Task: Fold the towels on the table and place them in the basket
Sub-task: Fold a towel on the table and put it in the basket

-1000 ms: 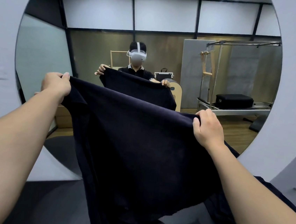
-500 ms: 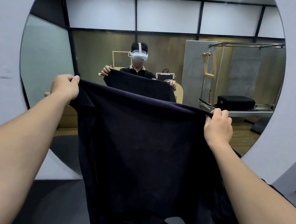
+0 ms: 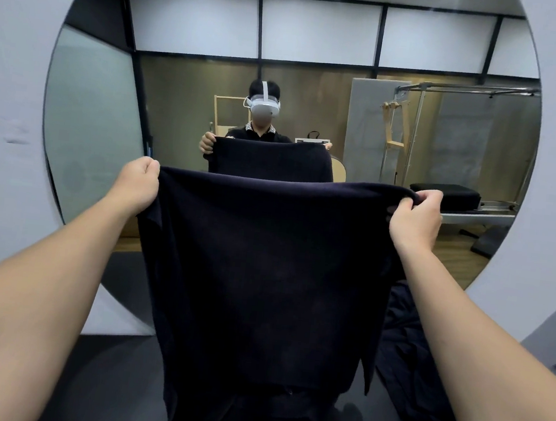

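Round mirror [image 3: 80,155] is facing the person; left hand [image 3: 137,183] and right hand [image 3: 415,216] are pinching the towel's [image 3: 263,270] top corners, towel hanging wide between them

Dark navy towel [image 3: 262,277]: held up spread, top edge taut and level, hanging to the dark desk [image 3: 107,381]. Left hand [image 3: 137,183] grips the upper left corner; right hand [image 3: 416,219] pinches the upper right corner. Round mirror [image 3: 84,142] behind. More dark cloth [image 3: 406,347] lies right.
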A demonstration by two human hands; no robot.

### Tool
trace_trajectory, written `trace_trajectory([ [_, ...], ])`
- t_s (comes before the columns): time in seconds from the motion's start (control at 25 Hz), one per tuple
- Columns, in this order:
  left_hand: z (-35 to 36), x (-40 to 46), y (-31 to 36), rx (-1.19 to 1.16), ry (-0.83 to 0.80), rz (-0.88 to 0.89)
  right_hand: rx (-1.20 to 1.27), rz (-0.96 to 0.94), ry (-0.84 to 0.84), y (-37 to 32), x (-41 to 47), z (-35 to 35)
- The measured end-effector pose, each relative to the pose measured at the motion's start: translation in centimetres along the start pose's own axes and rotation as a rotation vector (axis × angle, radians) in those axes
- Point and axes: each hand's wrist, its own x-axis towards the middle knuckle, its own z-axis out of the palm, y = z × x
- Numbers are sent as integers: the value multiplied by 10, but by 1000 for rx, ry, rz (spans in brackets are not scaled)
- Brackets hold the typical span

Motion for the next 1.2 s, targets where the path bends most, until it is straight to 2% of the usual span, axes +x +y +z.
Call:
trace_trajectory([
  [0.08, -5, -10, 0, 14, -66, 50, 61, 6, 30, -7, 3, -2],
  [0.24, -13, -14, -4, 255, -272, 202, 174, 88, 35, -7, 9, 2],
  [0.44, -1, -5, -11, 264, -153, 246, 123, -28, 2, -16, 5, -1],
  [0.64, -2, 3, -11, 282, -261, 220, 119, -91, 25, -24, -3, -3],
  [0.76, 2, 1, -7, 335, -288, 147, 115, -136, 24, -23, -7, -1],
  [0.84, 7, -5, -2, 185, -341, -5, 120, -176, 30, -27, -12, 0],
  [0.92, 16, -16, 7, -126, -335, -138, 131, -197, 29, -32, -17, 2],
  [0.96, 22, -22, 17, -268, -302, -146, 136, -202, 21, -36, -21, 4],
  [1.08, 45, -37, 62, -502, -237, 55, 157, -258, -2, -49, -34, 16],
  [1.2, 73, -51, 106, -425, -317, 272, 189, -320, -48, -64, -49, 31],
])
